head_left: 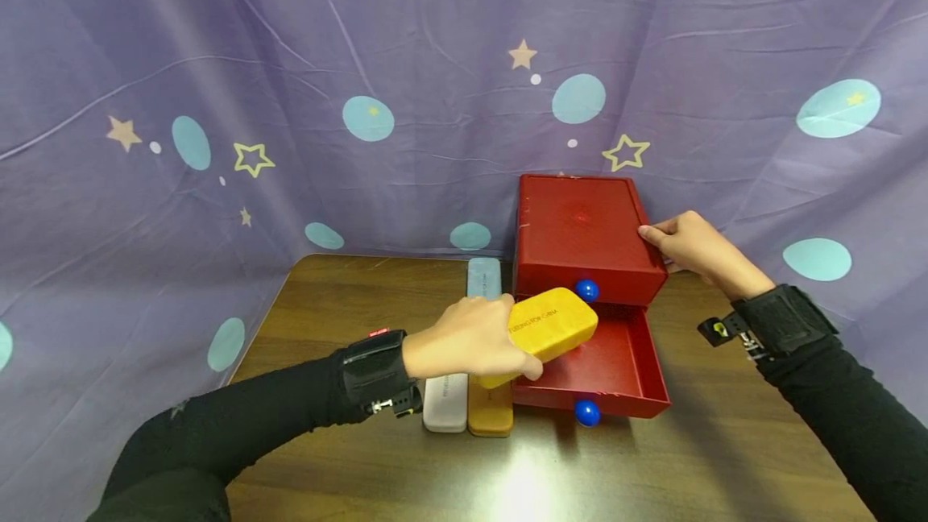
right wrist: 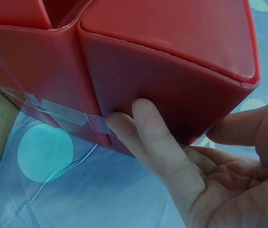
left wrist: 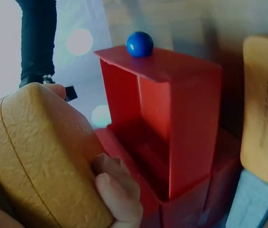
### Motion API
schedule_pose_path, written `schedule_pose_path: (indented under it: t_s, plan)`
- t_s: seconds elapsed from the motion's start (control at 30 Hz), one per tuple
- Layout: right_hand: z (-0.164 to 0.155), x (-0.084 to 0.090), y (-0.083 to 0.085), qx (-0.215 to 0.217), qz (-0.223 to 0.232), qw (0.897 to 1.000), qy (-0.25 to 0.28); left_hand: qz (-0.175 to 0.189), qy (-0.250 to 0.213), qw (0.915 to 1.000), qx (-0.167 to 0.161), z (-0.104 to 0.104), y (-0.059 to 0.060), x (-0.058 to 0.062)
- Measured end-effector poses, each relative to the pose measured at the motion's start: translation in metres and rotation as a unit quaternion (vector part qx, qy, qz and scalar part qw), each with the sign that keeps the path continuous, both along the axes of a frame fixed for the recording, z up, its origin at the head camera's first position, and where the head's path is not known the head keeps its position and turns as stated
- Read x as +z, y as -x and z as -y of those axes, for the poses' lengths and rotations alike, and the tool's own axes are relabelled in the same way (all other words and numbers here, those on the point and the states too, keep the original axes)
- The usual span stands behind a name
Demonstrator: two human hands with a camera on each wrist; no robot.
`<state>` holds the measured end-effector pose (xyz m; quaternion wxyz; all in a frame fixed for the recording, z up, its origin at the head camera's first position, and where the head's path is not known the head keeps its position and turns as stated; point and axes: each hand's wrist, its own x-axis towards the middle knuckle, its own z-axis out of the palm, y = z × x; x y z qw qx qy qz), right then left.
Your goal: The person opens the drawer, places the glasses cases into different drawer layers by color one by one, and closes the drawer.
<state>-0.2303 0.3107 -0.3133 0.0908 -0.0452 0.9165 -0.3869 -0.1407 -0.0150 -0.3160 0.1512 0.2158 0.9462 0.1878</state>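
Note:
A red drawer box [head_left: 580, 236] stands at the back of the wooden table [head_left: 348, 304], and its lower drawer [head_left: 616, 369] is pulled out, with a blue knob [head_left: 586, 412] at the front. My left hand [head_left: 471, 341] grips a yellow glasses case [head_left: 547, 329] and holds it over the open drawer's left edge. In the left wrist view the case [left wrist: 39, 156] fills the near left, with the drawer [left wrist: 171, 137] beyond it. My right hand [head_left: 689, 244] rests with straight fingers [right wrist: 148, 137] against the right side of the box [right wrist: 171, 85].
Three more cases lie left of the box: a white one [head_left: 445, 405], an orange-brown one [head_left: 490, 413] and a light blue one [head_left: 483, 276]. A purple curtain [head_left: 290, 103] with stars closes off the back and sides. Clear tape [right wrist: 58, 109] runs along the box's base.

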Motion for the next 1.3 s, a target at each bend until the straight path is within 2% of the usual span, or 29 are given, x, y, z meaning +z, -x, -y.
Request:
schedule_pose_path:
  t_s: [0.17, 0.23, 0.37, 0.47, 0.67, 0.77, 0.9, 0.93, 1.03, 1.13, 1.3]
  plan:
    - [0.000, -0.001, 0.000, 0.000, 0.001, 1.000, 0.003, 0.073, 0.014, 0.9972, -0.001, -0.020, 0.009, 0.006]
    - [0.000, -0.001, 0.000, -0.002, 0.002, 1.000, 0.003, 0.092, 0.022, 0.9955, -0.008, -0.025, 0.011, 0.009]
    - [-0.001, 0.000, 0.001, -0.003, 0.000, 1.000, -0.001, 0.103, 0.041, 0.9935, -0.028, -0.036, 0.011, 0.013]
    - [-0.001, 0.001, 0.001, -0.003, -0.001, 1.000, -0.007, 0.107, 0.045, 0.9927, -0.032, -0.043, 0.013, 0.013]
    - [-0.001, 0.000, 0.001, -0.005, 0.002, 1.000, -0.013, 0.145, 0.026, 0.9887, -0.028, -0.055, 0.018, 0.015]
    - [0.000, -0.001, 0.001, -0.006, 0.001, 1.000, -0.012, 0.158, 0.018, 0.9868, -0.032, -0.061, 0.022, 0.012]
    - [0.000, -0.001, 0.001, -0.005, 0.003, 1.000, -0.008, 0.200, -0.010, 0.9794, -0.028, -0.067, 0.025, 0.010]
    - [0.000, -0.001, 0.001, -0.005, 0.003, 1.000, -0.009, 0.216, -0.022, 0.9759, -0.027, -0.067, 0.024, 0.013]
    - [0.000, -0.001, 0.001, -0.005, 0.003, 1.000, -0.010, 0.247, -0.043, 0.9680, -0.011, -0.072, 0.025, 0.011]
    - [0.000, -0.002, 0.002, -0.005, 0.001, 1.000, -0.015, 0.273, -0.065, 0.9597, 0.006, -0.078, 0.027, 0.007]
    - [-0.001, -0.002, 0.003, -0.005, -0.001, 1.000, -0.012, 0.299, -0.081, 0.9505, 0.028, -0.084, 0.033, -0.002]
